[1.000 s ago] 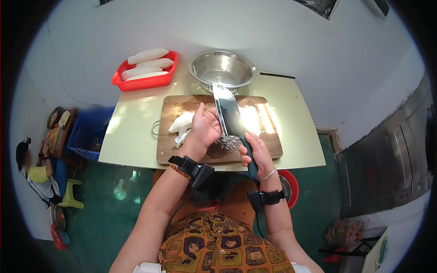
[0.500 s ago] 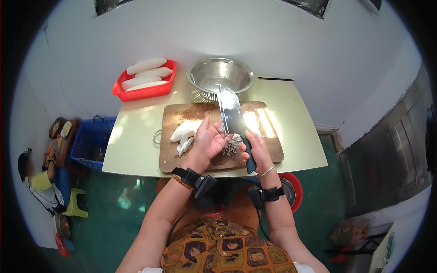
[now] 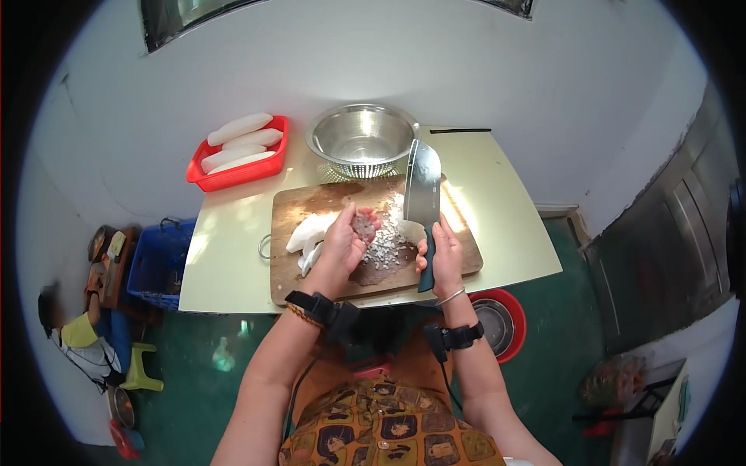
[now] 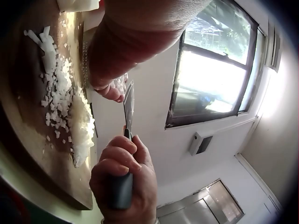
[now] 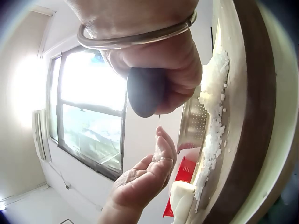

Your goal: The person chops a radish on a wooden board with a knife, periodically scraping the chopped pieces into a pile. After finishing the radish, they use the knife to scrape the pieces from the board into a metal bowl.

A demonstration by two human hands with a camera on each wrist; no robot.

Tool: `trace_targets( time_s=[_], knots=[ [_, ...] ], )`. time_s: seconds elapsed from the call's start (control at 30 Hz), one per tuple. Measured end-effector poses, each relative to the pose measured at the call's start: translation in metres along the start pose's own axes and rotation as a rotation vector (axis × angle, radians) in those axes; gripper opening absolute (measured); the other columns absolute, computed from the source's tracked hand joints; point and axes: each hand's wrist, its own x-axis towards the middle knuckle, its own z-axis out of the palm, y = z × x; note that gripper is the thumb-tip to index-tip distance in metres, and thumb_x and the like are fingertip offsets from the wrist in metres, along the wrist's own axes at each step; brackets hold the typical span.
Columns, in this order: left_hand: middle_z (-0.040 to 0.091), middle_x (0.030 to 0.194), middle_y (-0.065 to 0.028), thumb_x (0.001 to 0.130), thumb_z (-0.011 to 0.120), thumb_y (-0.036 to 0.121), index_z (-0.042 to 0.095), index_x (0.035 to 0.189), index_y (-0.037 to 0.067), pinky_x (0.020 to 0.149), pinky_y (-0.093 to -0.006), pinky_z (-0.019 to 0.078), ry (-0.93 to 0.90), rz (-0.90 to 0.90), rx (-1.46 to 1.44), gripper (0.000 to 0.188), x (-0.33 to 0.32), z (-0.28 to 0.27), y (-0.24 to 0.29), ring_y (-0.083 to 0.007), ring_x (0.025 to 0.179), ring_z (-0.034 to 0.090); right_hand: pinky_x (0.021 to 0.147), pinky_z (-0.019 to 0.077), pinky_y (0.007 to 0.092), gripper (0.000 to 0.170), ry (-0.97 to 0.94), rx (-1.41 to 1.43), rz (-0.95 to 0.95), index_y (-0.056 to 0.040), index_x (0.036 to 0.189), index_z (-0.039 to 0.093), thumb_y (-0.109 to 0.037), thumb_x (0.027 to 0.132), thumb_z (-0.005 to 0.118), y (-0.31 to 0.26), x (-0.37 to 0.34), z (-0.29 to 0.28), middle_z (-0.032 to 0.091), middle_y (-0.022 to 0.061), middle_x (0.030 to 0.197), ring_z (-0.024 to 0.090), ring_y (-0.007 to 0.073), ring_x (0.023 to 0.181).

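Observation:
My left hand [image 3: 346, 237] is cupped palm up over the wooden cutting board [image 3: 295, 281], small diced white bits [image 3: 364, 225] lying in its palm and fingers. In my right hand [image 3: 443, 260] I grip the dark handle of a cleaver [image 3: 423, 186], its broad blade raised and pointing away from me. Chopped white pieces [image 3: 385, 252] are scattered on the board between the hands. Left of the left hand lie a larger white radish chunk [image 3: 305, 233] and a few slices [image 3: 308, 261]. The right wrist view shows the left fingers [image 5: 163, 149] only slightly bent.
A steel colander [image 3: 365, 140] stands behind the board. To its left, a red basket [image 3: 237, 175] holds several peeled white radishes [image 3: 241, 129]. A thin black strip [image 3: 461, 130] lies at the table's back edge. Another person [image 3: 81, 334] sits at far left beside a blue crate [image 3: 161, 264].
The cleaver has shifted right, away from the left hand, its blade turning more upright. The left hand, earlier beside the blade, now cups diced bits. More chopped pieces show on the board.

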Motion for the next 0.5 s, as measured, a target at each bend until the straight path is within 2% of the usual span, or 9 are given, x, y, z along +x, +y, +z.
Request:
trace_targets(
  time_s=[0.1, 0.13, 0.23, 0.27, 0.37, 0.4, 0.5],
  knots=[
    [0.065, 0.091, -0.0076, 0.099, 0.058, 0.029, 0.062, 0.104, 0.002, 0.078, -0.0304, 0.0538, -0.043, 0.275, 0.168, 0.028, 0.007, 0.000, -0.005, -0.0207, 0.088, 0.065, 0.039, 0.0410, 0.0221, 0.049, -0.002, -0.061, -0.123, -0.0145, 0.151, 0.033, -0.026, 0.105, 0.044, 0.014, -0.004, -0.008, 0.053, 0.0011, 0.065, 0.046, 0.0075, 0.043],
    [0.067, 0.097, -0.0063, 0.097, 0.062, 0.023, 0.064, 0.108, -0.001, 0.083, -0.0297, 0.0518, -0.056, 0.280, 0.248, 0.026, 0.014, -0.002, -0.003, -0.0162, 0.091, 0.064, 0.040, 0.0412, 0.0220, 0.048, 0.013, -0.069, -0.151, -0.0133, 0.151, 0.035, -0.026, 0.105, 0.044, 0.018, -0.006, -0.010, 0.052, 0.0007, 0.065, 0.046, 0.0071, 0.044],
    [0.068, 0.108, -0.0066, 0.097, 0.061, 0.022, 0.065, 0.116, -0.003, 0.087, -0.0280, 0.0485, -0.089, 0.346, 0.734, 0.032, 0.014, -0.004, -0.020, -0.0122, 0.097, 0.062, 0.040, 0.0416, 0.0219, 0.049, 0.030, -0.127, -0.250, -0.0130, 0.151, 0.036, -0.026, 0.105, 0.046, 0.038, -0.002, -0.019, 0.052, 0.0006, 0.065, 0.047, 0.0072, 0.045],
    [0.067, 0.111, -0.0044, 0.096, 0.061, 0.021, 0.065, 0.120, -0.003, 0.088, -0.0272, 0.0464, -0.178, 0.205, 0.946, 0.034, 0.017, -0.010, -0.016, -0.0089, 0.099, 0.060, 0.040, 0.0416, 0.0219, 0.049, 0.025, -0.122, -0.237, -0.0131, 0.151, 0.036, -0.027, 0.105, 0.047, 0.040, -0.001, -0.021, 0.052, 0.0006, 0.065, 0.047, 0.0072, 0.045],
    [0.068, 0.105, -0.0023, 0.095, 0.063, 0.020, 0.067, 0.118, -0.002, 0.085, -0.0269, 0.0461, -0.148, 0.071, 0.973, 0.032, 0.020, 0.001, -0.004, -0.0083, 0.094, 0.059, 0.041, 0.0419, 0.0220, 0.049, 0.019, -0.106, -0.203, -0.0133, 0.151, 0.036, -0.027, 0.104, 0.048, 0.044, 0.000, -0.024, 0.053, 0.0007, 0.066, 0.047, 0.0072, 0.046],
    [0.062, 0.077, 0.0050, 0.094, 0.062, 0.018, 0.070, 0.110, -0.003, 0.061, -0.0222, 0.0405, -0.114, 0.226, 0.837, 0.028, 0.017, 0.005, -0.006, -0.0023, 0.066, 0.048, 0.041, 0.0420, 0.0220, 0.049, 0.024, -0.102, -0.197, -0.0134, 0.150, 0.036, -0.027, 0.104, 0.047, 0.044, 0.001, -0.025, 0.053, 0.0007, 0.066, 0.047, 0.0073, 0.046],
    [0.061, 0.075, 0.0051, 0.093, 0.062, 0.014, 0.070, 0.109, -0.003, 0.058, -0.0231, 0.0400, -0.026, 0.361, 0.824, 0.024, 0.027, 0.002, 0.000, -0.0027, 0.064, 0.047, 0.041, 0.0424, 0.0220, 0.048, 0.045, -0.061, -0.173, -0.0135, 0.150, 0.037, -0.027, 0.105, 0.047, 0.036, 0.001, -0.024, 0.053, 0.0008, 0.066, 0.047, 0.0073, 0.046]
  ],
)
